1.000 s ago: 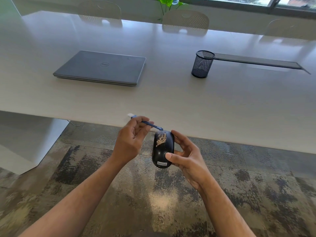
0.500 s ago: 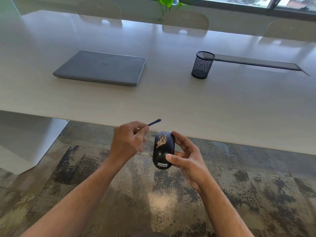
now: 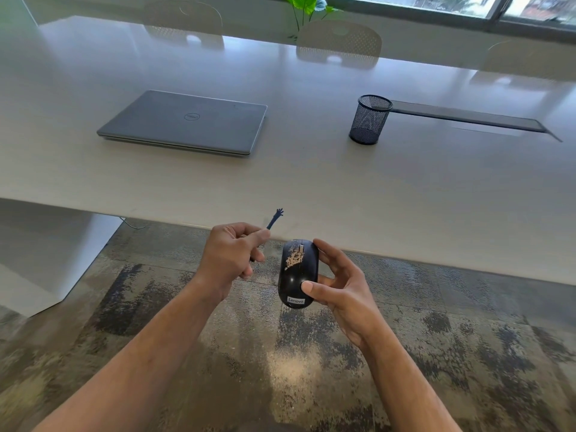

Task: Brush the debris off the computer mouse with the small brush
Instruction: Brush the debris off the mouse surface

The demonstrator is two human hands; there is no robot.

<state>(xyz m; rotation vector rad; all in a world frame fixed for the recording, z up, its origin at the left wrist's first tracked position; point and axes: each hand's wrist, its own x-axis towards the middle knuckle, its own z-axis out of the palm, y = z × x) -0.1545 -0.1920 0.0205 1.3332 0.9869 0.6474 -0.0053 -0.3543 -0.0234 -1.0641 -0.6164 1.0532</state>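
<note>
A black computer mouse [image 3: 298,272] was observed held in the right hand [image 3: 344,291], in the air just in front of the near edge of the pale table [image 3: 311,188] and above the mottled carpet [image 3: 311,363]. The mouse was gripped between the thumb, pressed on its lower end near a white label, and the fingers curled around its far side. A patch of tan debris [image 3: 294,258] was noted on the upper left part of its top surface, beside the scroll wheel. The left hand [image 3: 232,257] was found closed into a loose fist, pinching the small brush [image 3: 275,219] between the thumb and the fingers. The dark brush tip was seen pointing up and away, over the table edge, apart from the mouse and not touching the debris. How much of the handle lay inside the fist could not be determined. On the table, well beyond the hands, a closed grey laptop [image 3: 187,123] was recorded to the left and a black mesh cup [image 3: 370,119] to the right, the latter standing upright just beside the end of a dark slot [image 3: 467,118] set in the tabletop. Pale chairs [image 3: 339,42] and a green plant [image 3: 307,4] were noted on the far side.
</note>
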